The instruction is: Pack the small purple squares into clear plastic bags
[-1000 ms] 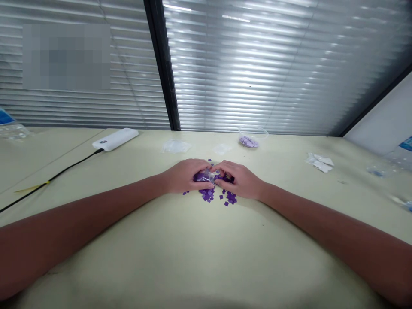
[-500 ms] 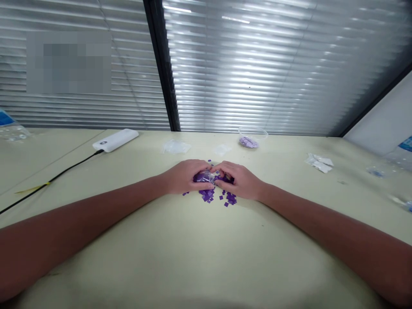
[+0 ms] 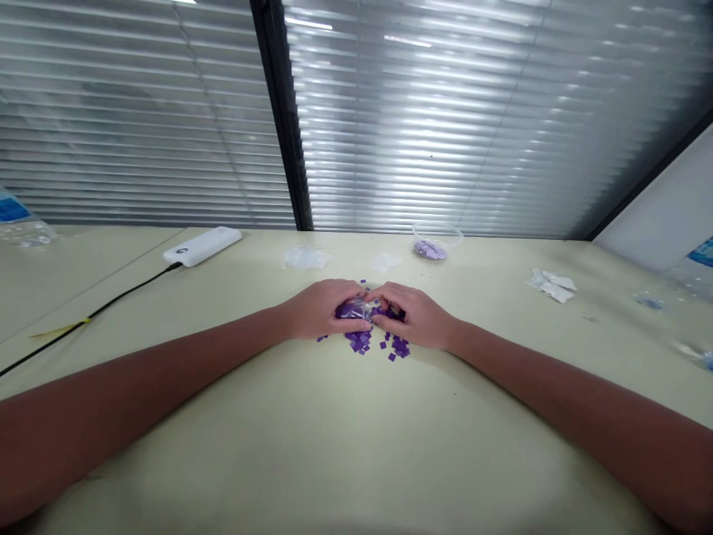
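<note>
My left hand (image 3: 312,308) is closed around a small clear plastic bag (image 3: 354,309) with purple pieces in it, thumb in front and fingers behind. Facing it, my right hand (image 3: 420,316) curls round some small purple squares (image 3: 399,346), its thumb and fingertips close to the side of the bag. The fingertips of both hands nearly meet. More squares lie loose on the table just in front of the hands, and one or two lie behind them. Whether the right fingertips touch the bag itself is hard to see.
Behind the hands stands a clear round tub (image 3: 431,250) with pale purple pieces, near empty-looking clear bags (image 3: 306,257). A white power bank (image 3: 203,247) with a black cable (image 3: 128,293) lies left. White crumpled packets (image 3: 551,284) are at right. Window blinds rise behind the table (image 3: 334,438).
The view has tilted up very slightly, so everything sits a little lower. Both hands keep nearly the same pose around the bag and purple squares.
</note>
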Tool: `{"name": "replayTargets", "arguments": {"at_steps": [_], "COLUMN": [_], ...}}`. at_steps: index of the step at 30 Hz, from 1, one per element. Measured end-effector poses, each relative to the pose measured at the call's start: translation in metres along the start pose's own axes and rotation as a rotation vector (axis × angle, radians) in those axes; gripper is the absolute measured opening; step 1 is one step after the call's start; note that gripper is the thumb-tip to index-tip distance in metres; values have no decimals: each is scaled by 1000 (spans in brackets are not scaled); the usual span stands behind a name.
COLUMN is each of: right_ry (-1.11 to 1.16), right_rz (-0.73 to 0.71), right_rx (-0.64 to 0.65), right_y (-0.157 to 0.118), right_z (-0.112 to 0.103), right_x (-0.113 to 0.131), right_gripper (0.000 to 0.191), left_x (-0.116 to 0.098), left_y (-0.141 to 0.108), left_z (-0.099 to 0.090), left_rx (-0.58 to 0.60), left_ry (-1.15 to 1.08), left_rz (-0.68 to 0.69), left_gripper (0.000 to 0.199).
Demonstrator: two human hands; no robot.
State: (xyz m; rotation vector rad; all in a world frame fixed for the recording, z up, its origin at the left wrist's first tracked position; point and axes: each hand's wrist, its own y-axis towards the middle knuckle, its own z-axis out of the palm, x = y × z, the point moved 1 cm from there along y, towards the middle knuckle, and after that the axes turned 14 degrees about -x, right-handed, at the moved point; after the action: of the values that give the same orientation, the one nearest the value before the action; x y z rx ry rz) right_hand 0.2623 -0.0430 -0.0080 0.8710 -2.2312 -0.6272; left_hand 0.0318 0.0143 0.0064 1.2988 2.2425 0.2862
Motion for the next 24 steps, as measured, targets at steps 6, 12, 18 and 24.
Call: {"name": "replayTargets", "arguments": {"at_steps": [6, 12, 18, 24], "right_ry": [6, 6, 13, 10], "right_rz": [6, 7, 5, 5], "right_rx": [5, 8, 2, 8], "right_y": [0, 0, 0, 1], "right_z": [0, -1, 0, 0], "right_x": [0, 0, 0, 0], "right_gripper": [32, 31, 32, 32], "left_x": [0, 1, 2, 2], "left_y": [0, -1, -1, -1], "left_z": [0, 0, 1, 1], "left_rx": [9, 6, 6, -4], "left_ry": [10, 13, 19, 20], "left_rz": [-6, 0, 11, 5], "left_gripper": [46, 46, 46, 46]}}
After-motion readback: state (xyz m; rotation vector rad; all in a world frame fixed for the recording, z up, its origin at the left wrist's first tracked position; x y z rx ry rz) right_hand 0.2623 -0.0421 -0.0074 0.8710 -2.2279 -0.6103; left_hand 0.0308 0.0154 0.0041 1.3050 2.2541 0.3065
